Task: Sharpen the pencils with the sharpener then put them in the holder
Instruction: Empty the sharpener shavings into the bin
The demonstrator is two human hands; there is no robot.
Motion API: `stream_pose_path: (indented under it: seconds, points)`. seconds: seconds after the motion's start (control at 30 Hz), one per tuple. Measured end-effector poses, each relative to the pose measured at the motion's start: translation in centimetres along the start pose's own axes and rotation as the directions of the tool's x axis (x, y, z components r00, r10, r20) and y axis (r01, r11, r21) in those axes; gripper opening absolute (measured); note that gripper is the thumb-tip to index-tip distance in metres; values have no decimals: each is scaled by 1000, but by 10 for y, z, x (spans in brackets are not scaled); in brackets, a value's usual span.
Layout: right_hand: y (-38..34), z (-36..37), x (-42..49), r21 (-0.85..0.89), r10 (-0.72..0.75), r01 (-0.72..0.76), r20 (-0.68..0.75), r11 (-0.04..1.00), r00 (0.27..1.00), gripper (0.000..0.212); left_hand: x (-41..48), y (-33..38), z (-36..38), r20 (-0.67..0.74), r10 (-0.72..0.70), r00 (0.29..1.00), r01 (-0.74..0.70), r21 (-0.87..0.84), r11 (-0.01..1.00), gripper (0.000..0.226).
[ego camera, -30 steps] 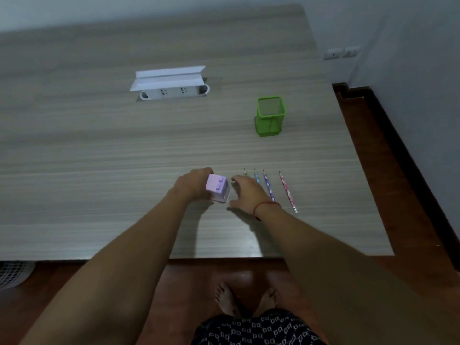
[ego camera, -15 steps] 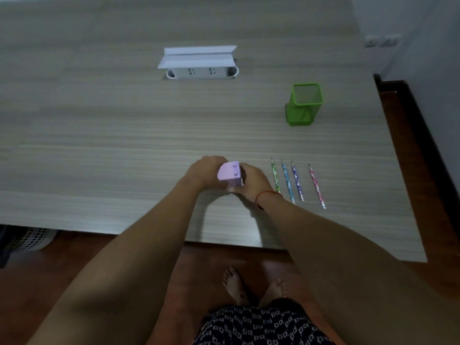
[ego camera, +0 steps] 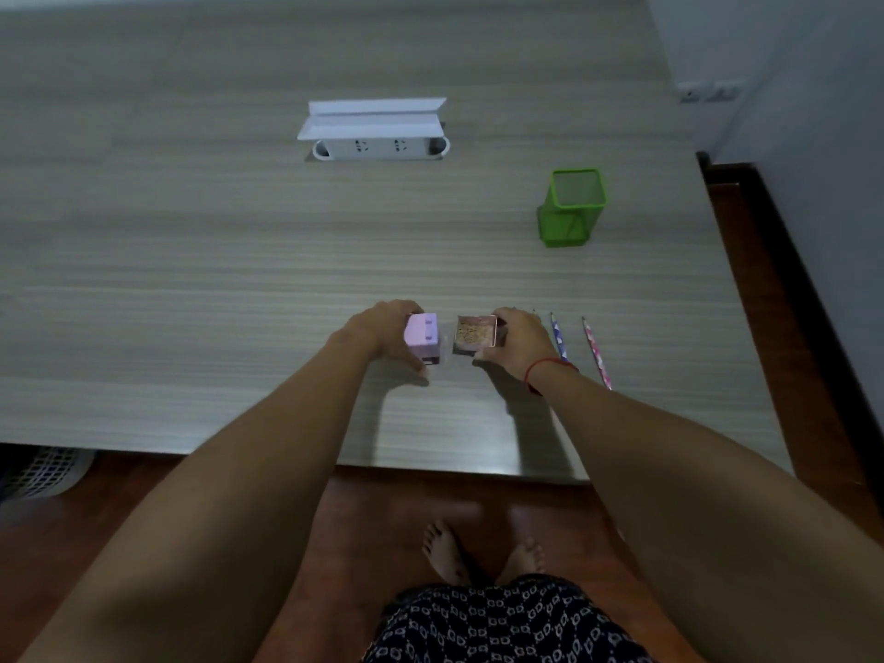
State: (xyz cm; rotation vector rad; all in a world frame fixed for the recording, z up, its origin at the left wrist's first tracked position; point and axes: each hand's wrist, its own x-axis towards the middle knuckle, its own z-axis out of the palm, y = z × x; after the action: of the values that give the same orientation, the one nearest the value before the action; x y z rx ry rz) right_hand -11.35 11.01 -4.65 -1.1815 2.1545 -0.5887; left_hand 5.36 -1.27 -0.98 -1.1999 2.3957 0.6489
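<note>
My left hand (ego camera: 382, 330) grips the pink sharpener body (ego camera: 422, 333) on the wooden table (ego camera: 239, 279). Just to its right, my right hand (ego camera: 519, 342) holds the sharpener's clear drawer (ego camera: 477, 334), pulled out and full of brown shavings. Several patterned pencils lie in a row right of that hand; a blue one (ego camera: 558, 336) and a pink one (ego camera: 595, 351) show plainly, the others are partly hidden behind my hand. The green mesh holder (ego camera: 571, 208) stands upright farther back on the right and looks empty.
A white socket box with its lid raised (ego camera: 375, 131) sits in the table at the back centre. The table's front edge (ego camera: 430, 466) is close to my body, its right edge near a wall. A white basket (ego camera: 45, 471) stands on the floor at left.
My right hand has pulled the shavings drawer out of the sharpener and moved it a little to the right. My left hand keeps holding the pink body.
</note>
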Motion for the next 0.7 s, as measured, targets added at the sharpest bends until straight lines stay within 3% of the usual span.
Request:
stream_pose_path:
  seconds: [0.1,0.17,0.27,0.43,0.57,0.7]
  points:
    - [-5,-11,1,27,6,-5,-22,1000,1000,47,-3,8,-8,49,-31,998,32,-22,999,122]
    - [-10,-21,0,24,-6,6,-15,1000,1000,45,-7,14,-19,38,-12,999,13,-24,1000,124]
    - [-21,-38,1,31,-32,34,-52,999,998,42,-12,27,-39,-38,54,998,-56,-69,996,106]
    - [-40,-61,5,30,-60,64,-122,997,991,37,-8,54,-56,-211,149,966,-186,-167,968,59]
    - [-46,-76,1,37,-45,52,-173,998,984,42,-8,74,-62,-275,176,945,-262,-315,912,44]
    - [-42,-93,-8,68,5,9,-205,998,979,44,-6,95,-65,-245,240,939,-321,-383,866,45]
